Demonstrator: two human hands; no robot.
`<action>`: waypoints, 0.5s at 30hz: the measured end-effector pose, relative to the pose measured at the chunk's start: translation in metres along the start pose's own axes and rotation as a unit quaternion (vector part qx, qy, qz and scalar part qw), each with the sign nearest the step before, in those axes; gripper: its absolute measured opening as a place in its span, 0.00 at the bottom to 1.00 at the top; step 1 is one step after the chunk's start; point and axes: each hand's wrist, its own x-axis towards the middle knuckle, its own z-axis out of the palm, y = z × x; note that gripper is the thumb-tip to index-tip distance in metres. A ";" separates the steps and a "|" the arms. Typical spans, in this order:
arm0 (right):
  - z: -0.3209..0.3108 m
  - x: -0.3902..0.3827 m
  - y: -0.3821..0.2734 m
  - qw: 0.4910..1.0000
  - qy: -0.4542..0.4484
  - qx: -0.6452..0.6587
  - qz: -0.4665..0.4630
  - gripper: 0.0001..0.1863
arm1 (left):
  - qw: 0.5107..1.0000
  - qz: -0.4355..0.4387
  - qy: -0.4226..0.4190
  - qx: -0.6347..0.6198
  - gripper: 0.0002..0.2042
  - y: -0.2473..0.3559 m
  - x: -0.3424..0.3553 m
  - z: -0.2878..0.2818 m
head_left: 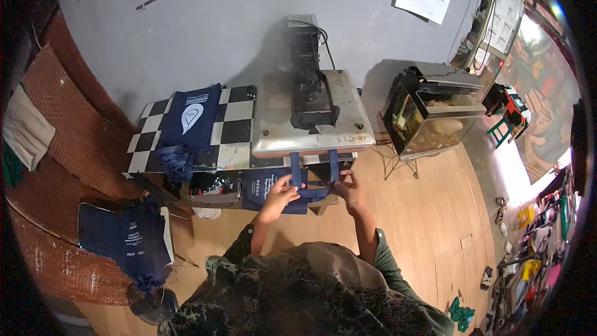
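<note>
In front of me stands a heat press (273,140) with a broad, pale metal plate. Navy bag straps (296,168) hang out from under its front edge; the rest of that bag is hidden by the plate. My left hand (278,200) pinches the straps on the left side. On the right side, my right hand (352,194) has its fingers closed on the other strap length. Beside the press, a navy tote bag (188,118) with a white drop-shaped print lies on a black-and-white checkered tabletop (236,129). More navy printed cloth (256,190) shows below the tabletop, near my left hand.
A glass tank (435,127) on a thin wire stand is to the right. On the left, navy printed bags (134,236) are draped over a chair. Woven brown panels (68,143) line the left side. Shoes and piled goods (535,261) lie far right.
</note>
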 end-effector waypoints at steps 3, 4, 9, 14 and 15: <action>-0.005 0.002 0.004 0.994 -0.024 -0.078 -0.074 0.09 | 0.998 0.044 0.004 0.034 0.07 -0.004 0.000 0.004; -0.007 0.002 0.006 0.984 -0.023 -0.149 -0.090 0.07 | 0.999 0.041 0.003 0.030 0.07 -0.007 0.001 0.005; -0.012 0.003 0.010 0.969 -0.027 -0.210 -0.124 0.04 | 0.974 0.101 -0.002 0.201 0.08 -0.020 0.002 0.001; -0.011 -0.001 0.007 0.965 -0.047 -0.215 -0.139 0.03 | 0.952 0.156 0.018 0.263 0.07 -0.021 -0.006 -0.005; -0.011 -0.003 0.005 0.963 -0.053 -0.230 -0.132 0.02 | 0.941 0.170 0.023 0.292 0.07 -0.020 -0.009 -0.005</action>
